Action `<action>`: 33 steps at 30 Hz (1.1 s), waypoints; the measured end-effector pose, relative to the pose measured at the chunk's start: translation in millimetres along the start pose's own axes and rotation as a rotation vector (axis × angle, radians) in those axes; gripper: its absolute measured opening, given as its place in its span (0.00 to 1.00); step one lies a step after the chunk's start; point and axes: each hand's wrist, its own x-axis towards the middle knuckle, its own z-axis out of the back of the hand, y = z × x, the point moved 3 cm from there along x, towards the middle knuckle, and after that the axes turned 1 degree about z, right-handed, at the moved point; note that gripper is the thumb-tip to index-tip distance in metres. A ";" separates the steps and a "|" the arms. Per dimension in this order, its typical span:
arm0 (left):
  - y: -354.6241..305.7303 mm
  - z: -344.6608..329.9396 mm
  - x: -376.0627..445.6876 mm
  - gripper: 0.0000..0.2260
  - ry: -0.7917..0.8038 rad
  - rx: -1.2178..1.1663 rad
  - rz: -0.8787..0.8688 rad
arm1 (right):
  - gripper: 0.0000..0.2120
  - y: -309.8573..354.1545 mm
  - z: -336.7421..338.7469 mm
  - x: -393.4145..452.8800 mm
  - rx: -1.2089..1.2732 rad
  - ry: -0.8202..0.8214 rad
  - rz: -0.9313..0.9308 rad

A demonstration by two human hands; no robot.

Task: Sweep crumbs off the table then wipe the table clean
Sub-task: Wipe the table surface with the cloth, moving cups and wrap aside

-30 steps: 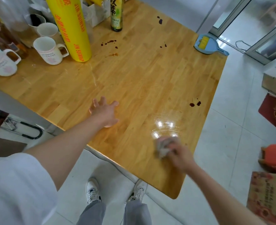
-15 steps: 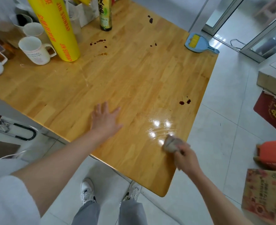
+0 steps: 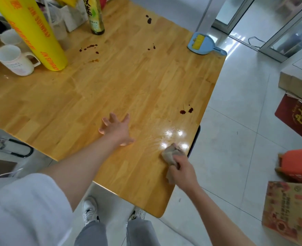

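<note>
The wooden table (image 3: 128, 86) fills the middle of the view. My right hand (image 3: 183, 168) grips a crumpled grey-brown cloth (image 3: 171, 154) and presses it on the tabletop near the right edge, just below a wet shiny patch (image 3: 173, 137). My left hand (image 3: 116, 128) rests flat on the wood with fingers spread, holding nothing. Dark brown stains (image 3: 186, 110) sit beyond the cloth near the right edge. More stains (image 3: 89, 47) lie further back, and others (image 3: 148, 19) near the far edge. A small blue dustpan with a yellow brush (image 3: 200, 43) lies at the far right corner.
A tall yellow roll (image 3: 34, 34), white mugs (image 3: 16, 60) and a dark bottle (image 3: 96, 16) stand at the table's back left. Cardboard boxes (image 3: 287, 212), an orange item (image 3: 299, 166) and a red mat (image 3: 296, 116) lie on the tiled floor at right. My shoes (image 3: 90, 210) are below the near edge.
My right hand has slid the cloth to the right, toward the table's edge, leaving a wet sheen behind. My left hand stays planted on the wood.
</note>
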 end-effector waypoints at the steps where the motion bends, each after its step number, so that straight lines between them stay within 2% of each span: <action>1: -2.3 1.7 0.0 0.51 0.016 -0.001 0.010 | 0.05 5.3 -16.2 -11.4 -0.017 0.107 0.072; 4: -3.9 4.3 1.7 0.52 0.022 -0.009 0.021 | 0.09 7.0 -54.3 -61.2 -0.135 0.661 0.268; 5: -3.6 3.7 1.4 0.52 0.019 -0.013 0.022 | 0.10 1.6 -49.1 -65.1 -0.159 0.732 0.301; 6: -3.2 4.4 0.8 0.52 0.011 -0.014 0.021 | 0.09 3.3 -34.9 -58.3 -0.181 0.723 0.313; 8: -3.9 5.9 -1.3 0.52 0.016 -0.011 0.020 | 0.09 4.2 -4.3 -23.4 -0.167 0.552 0.216; 11: -4.3 7.2 -1.8 0.53 0.024 -0.011 0.013 | 0.07 8.8 25.0 27.9 -0.061 0.077 -0.030; 12: -3.4 6.6 -0.5 0.53 0.021 -0.006 0.011 | 0.06 12.2 20.8 31.6 -0.052 -0.004 -0.082; 13: -2.4 4.9 0.7 0.53 0.024 0.001 0.012 | 0.07 16.4 9.5 26.8 -0.050 -0.004 -0.081; 14: -2.1 3.1 1.8 0.53 0.029 0.008 0.011 | 0.07 19.3 -6.4 12.2 -0.065 0.080 -0.023; 17: -0.9 1.5 3.7 0.53 0.020 0.015 0.008 | 0.11 25.7 -47.1 -52.4 -0.239 0.589 0.299; 18: -0.6 1.0 3.4 0.52 0.022 0.011 0.008 | 0.12 20.2 -48.6 -62.6 -0.286 0.701 0.358; 19: -1.2 -0.6 2.7 0.52 0.022 0.014 0.011 | 0.13 18.0 -41.4 -59.7 -0.298 0.723 0.379; 20: -1.9 1.0 3.6 0.52 0.016 0.026 0.009 | 0.14 12.9 -32.0 -41.0 -0.285 0.663 0.349; 22: -2.3 1.2 3.2 0.51 0.020 0.032 0.008 | 0.15 6.6 -5.4 7.5 -0.256 0.374 0.193; 25: -3.2 3.2 2.1 0.51 0.034 0.019 -0.007 | 0.15 4.2 21.3 71.6 -0.038 -0.132 -0.252; 26: -2.2 3.9 1.9 0.51 0.033 0.026 -0.008 | 0.14 10.9 14.4 77.6 0.024 -0.227 -0.327; 27: -2.6 4.1 2.2 0.51 0.028 0.036 -0.011 | 0.11 21.9 1.8 74.9 0.011 -0.255 -0.319; 28: -2.7 4.2 2.9 0.51 0.029 0.044 -0.015 | 0.10 34.3 -15.2 65.6 -0.038 -0.211 -0.257; 29: -3.0 3.3 3.3 0.51 0.028 0.049 -0.019 | 0.12 46.7 -33.4 48.7 -0.085 -0.094 -0.133; 32: -2.4 4.9 6.3 0.51 0.030 0.060 -0.027 | 0.14 69.3 -60.7 -0.5 -0.220 0.395 0.278; 33: -2.0 4.5 5.8 0.51 0.032 0.053 -0.025 | 0.13 65.4 -52.6 3.0 -0.238 0.524 0.328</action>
